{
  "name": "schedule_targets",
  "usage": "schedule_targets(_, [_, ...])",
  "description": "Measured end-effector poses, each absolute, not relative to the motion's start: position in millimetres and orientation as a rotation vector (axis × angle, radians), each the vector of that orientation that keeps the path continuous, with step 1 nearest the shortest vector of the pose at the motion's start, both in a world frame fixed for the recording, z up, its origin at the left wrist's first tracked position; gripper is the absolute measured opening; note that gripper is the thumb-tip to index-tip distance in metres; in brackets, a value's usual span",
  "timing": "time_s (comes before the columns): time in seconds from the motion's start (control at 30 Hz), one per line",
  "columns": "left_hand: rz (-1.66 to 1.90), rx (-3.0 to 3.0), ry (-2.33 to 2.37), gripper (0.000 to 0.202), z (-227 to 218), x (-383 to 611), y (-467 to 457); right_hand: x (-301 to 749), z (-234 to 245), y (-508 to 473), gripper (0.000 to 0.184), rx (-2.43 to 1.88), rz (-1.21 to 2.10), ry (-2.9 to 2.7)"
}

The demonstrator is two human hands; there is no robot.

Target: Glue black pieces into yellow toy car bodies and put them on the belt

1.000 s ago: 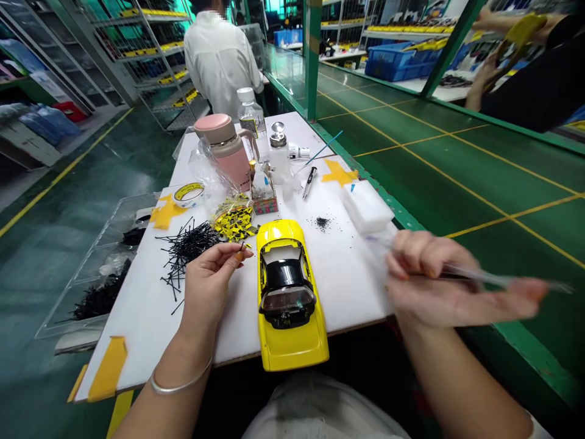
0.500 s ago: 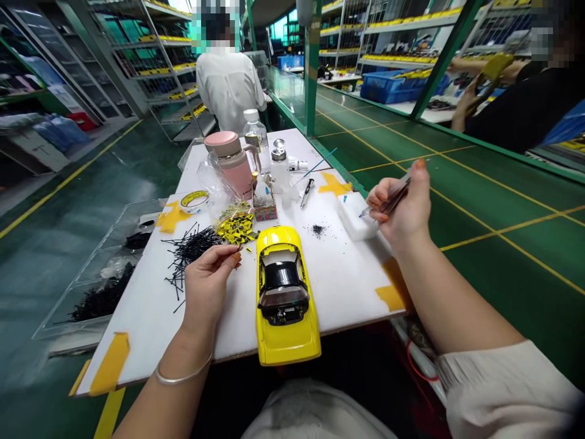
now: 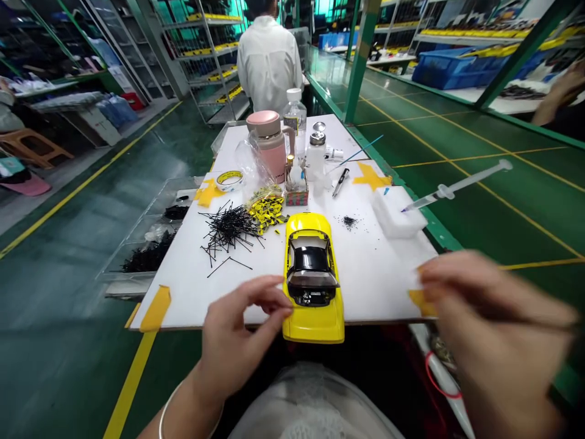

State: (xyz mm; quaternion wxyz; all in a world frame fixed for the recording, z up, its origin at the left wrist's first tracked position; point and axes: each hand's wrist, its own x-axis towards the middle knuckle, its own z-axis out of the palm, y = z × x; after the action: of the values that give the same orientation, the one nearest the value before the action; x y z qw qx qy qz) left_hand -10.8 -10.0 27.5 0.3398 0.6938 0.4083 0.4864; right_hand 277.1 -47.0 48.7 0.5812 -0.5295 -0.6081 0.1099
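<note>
**Syringe set down, both hands back by the car**

The syringe [image 3: 457,186] no longer sat in the right hand [image 3: 489,317]: it now rested with its needle end on the white foam block [image 3: 397,213], its plunger end raised in the air. The left hand [image 3: 237,329] had dropped the pinch it held over the black pins [image 3: 228,228] and hung half-curled, fingertips just beside the yellow model car [image 3: 313,280]; whether it gripped anything, I could not tell. The car sat upright on the white board [image 3: 388,292], its near end overhanging the edge. The right hand was badly blurred and cut off by the frame (a thin dark line left its fingers, perhaps tweezers), so its grip could not be told. The car's interior was too dark to read.
</note>
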Motion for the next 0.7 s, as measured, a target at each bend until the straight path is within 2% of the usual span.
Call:
schedule_targets(0.07, [1.207,2.027,0.965,0.053,25,-7,-26,246,39,-61,0.023,-1.112,0.46,-1.713])
schedule_targets(0.13, [1.19,2.173,0.91,0.055,23,-3,-34,224,28,-66,0.023,-1.017,0.548,-1.814])
schedule_targets(0.27, [1.209,2.284,0.874,0.053,16,0,-38,208,16,-64,0.017,-1.015,0.515,-1.815])
schedule_targets(0.4, [1.231,2.289,0.806,0.059,8,-4,-41,209,15,-61,0.013,-1.052,0.508,-1.814])
schedule_targets(0.47, [1.281,2.201,0.83,0.057,3,-6,-41,210,16,-59,0.012,-1.079,0.477,-1.797])
schedule_targets(0.57, [1.357,1.822,1.05,0.043,-4,-8,-34,214,14,-52,0.014,-1.172,0.362,-1.778])
schedule_targets(0.7, [1.271,1.299,1.2,0.034,-8,-7,-16,217,5,-43,0.015,-1.217,0.231,-1.844])
